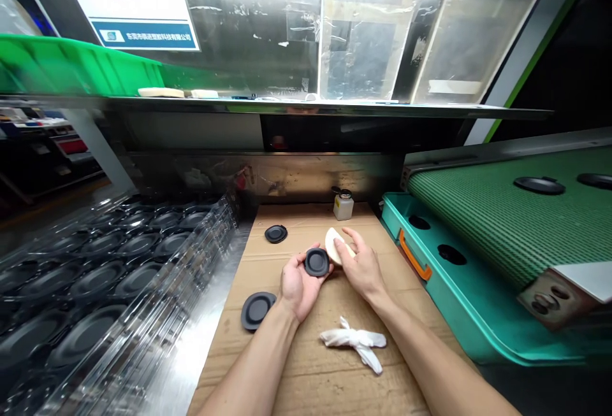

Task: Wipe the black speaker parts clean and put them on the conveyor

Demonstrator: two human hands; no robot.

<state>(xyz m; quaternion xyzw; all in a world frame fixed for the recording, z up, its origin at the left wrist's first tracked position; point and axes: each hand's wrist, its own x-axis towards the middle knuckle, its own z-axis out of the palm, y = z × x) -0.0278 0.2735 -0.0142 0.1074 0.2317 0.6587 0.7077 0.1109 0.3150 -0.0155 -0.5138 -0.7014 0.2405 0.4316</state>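
Observation:
My left hand (297, 285) is closed round a small round black disc (316, 262), holding it up over the cardboard sheet (306, 371). My right hand (359, 265) is right beside it, fingers pinched on a cream-coloured pad (331, 243) that touches the disc's edge. Two more black discs lie on the cardboard: one (257, 310) by my left wrist, one (276, 234) farther back. A crumpled white cloth (357, 341) lies between my forearms.
Clear plastic trays (109, 276) filled with several black discs are stacked at the left. A small white bottle (343, 206) stands at the back of the cardboard. At the right, a green conveyor belt (488, 218) carries black discs above a teal bin (459, 301) with discs.

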